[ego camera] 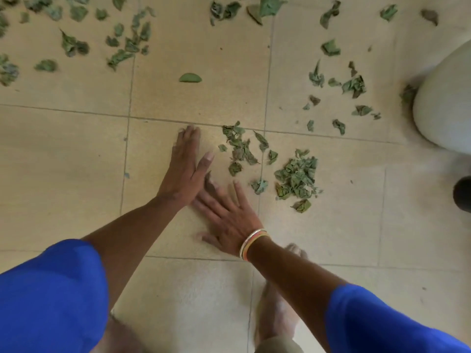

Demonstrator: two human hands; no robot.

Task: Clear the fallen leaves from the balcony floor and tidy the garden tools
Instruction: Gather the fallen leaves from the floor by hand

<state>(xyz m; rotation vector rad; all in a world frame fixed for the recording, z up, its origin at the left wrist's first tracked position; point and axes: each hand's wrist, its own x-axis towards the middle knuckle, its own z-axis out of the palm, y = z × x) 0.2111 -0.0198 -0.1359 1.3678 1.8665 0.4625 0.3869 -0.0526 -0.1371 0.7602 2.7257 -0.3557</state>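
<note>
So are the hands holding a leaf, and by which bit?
Nothing is held. The left hand and the right hand both rest on the floor, fingers straight, and the leaves lie loose beside them.

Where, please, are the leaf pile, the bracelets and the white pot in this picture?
leaf pile [297, 178]: head view, middle of the heap.
bracelets [253, 244]: head view, middle of the stacked bands.
white pot [444, 98]: head view, on its curved side.

Under you lies a beige tiled floor with thin grout lines. Across its far tiles lie dry crumpled green leaves, a small heap of leaves sits nearer you, and a pale rounded object stands at your right.
</note>
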